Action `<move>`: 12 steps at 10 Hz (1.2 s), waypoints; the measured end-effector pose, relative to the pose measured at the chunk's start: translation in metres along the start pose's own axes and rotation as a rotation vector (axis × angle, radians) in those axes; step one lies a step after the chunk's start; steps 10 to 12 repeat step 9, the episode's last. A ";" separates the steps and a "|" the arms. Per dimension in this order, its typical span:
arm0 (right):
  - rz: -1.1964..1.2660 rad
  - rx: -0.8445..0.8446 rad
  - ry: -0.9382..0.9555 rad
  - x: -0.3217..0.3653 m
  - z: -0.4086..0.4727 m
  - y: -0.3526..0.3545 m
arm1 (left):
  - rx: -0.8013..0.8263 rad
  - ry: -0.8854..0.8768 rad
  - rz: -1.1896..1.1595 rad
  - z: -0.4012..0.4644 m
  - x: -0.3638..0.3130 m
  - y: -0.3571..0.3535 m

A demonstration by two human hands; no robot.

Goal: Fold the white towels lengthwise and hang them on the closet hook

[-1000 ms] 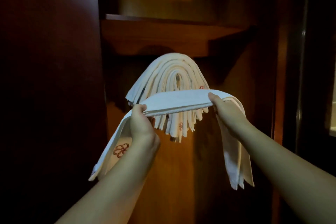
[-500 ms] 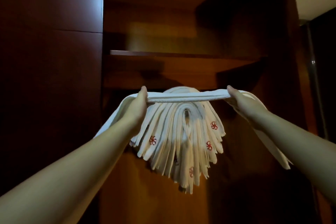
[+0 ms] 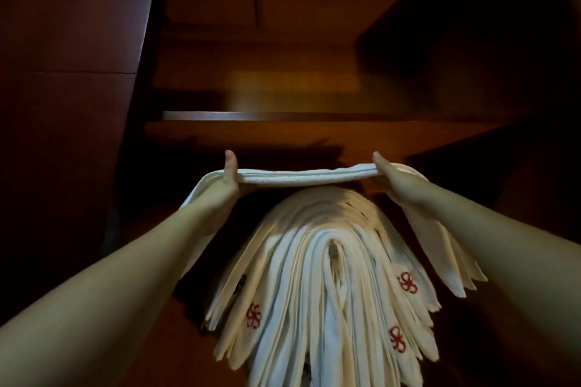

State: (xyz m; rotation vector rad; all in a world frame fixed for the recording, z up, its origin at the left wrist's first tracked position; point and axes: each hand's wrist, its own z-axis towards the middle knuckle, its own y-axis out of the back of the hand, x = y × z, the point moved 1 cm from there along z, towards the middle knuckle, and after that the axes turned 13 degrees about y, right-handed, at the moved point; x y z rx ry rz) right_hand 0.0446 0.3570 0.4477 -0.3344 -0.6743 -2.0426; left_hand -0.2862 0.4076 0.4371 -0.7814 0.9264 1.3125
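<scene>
Raised since half a second ago, the folded towel (image 3: pixel 298 176) is now held level above the hung stack, apart from it, with the view tilted further up into the closet.

The left hand (image 3: pixel 224 184) is curled round the towel's left end, thumb up over the top edge; the right hand (image 3: pixel 397 182) is closed on the right end in the same way, thumb on top. Between the hands the towel is stretched as a flat, narrow band, and its two ends are left drooping outside the forearms. Below it, the stack (image 3: pixel 323 286) of white towels is draped over a hook (image 3: pixel 332 250), of which only a small part is seen in the middle; red flower marks are shown on several. A shelf (image 3: pixel 283 116) is seen above, inside the dark wooden closet (image 3: pixel 69 104).
</scene>
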 end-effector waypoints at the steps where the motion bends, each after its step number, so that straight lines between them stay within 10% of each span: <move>1: 0.014 0.054 0.017 -0.025 0.024 0.001 | 0.007 0.048 0.005 0.027 0.012 -0.008; 12: 0.023 0.288 -0.073 -0.110 0.012 -0.009 | -0.233 0.262 0.234 0.041 0.091 -0.016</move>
